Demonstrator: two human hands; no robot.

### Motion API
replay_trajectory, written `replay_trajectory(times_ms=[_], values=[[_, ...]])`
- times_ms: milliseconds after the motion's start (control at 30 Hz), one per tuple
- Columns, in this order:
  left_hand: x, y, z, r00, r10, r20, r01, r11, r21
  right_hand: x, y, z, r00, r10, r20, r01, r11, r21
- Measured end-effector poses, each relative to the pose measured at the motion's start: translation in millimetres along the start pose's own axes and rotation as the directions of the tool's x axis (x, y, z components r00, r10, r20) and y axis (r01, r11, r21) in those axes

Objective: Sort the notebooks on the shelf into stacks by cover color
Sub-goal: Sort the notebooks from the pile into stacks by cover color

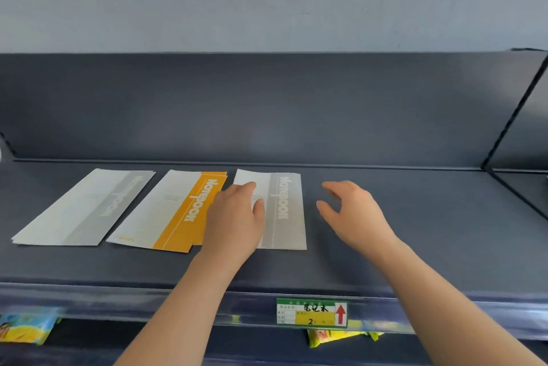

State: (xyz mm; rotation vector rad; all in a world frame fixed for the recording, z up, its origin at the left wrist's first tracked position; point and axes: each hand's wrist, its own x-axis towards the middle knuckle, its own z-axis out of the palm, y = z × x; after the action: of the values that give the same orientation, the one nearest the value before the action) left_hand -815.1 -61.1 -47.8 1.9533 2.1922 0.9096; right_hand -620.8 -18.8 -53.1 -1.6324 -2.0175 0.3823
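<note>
Resting the left hand (234, 217), fingers straight, on the grey notebook (286, 211) at frame centre — probably steadying it for joining the grey stack (86, 208) at left, beyond the orange stack (175, 211); hovering the right hand (353, 211) alongside, fingers loose, gripping nothing.

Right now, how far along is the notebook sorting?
Done: a grey-banded notebook pile and an orange-banded notebook pile lie apart on the dark shelf. In hand: the left hand rests on a separate grey-banded notebook. Left: probably moving it onto the grey pile.

bare shelf (415, 217) right, 3 notebook piles (178, 208) left
</note>
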Motion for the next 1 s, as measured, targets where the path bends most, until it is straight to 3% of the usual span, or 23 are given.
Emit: replay_trajectory(times_ms=[167, 467, 800, 1000], values=[[-5.1, 60.5, 7.0, 0.989, 0.142, -0.046, -0.145, 0.984, -0.099, -22.5, 24.5, -40.0, 0.992, -0.045, -0.116, 0.033, 0.994, -0.106], [-25.3, 191.8, 65.6, 0.944, 0.328, 0.028, -0.313, 0.921, -0.234, -74.3, 129.0, -133.8, 0.961, 0.047, -0.274, -0.095, 0.981, -0.166], [-68.1, 378.7, 140.2, 0.917, 0.392, 0.076, -0.333, 0.855, -0.399, -134.1, 278.8, -261.9, 0.923, 0.139, -0.358, -0.210, 0.963, -0.167], [-82.6, 454.7, 176.0, 0.886, 0.453, 0.095, -0.376, 0.824, -0.424, -152.3, 347.6, -309.1, 0.899, 0.207, -0.387, -0.284, 0.946, -0.156]])
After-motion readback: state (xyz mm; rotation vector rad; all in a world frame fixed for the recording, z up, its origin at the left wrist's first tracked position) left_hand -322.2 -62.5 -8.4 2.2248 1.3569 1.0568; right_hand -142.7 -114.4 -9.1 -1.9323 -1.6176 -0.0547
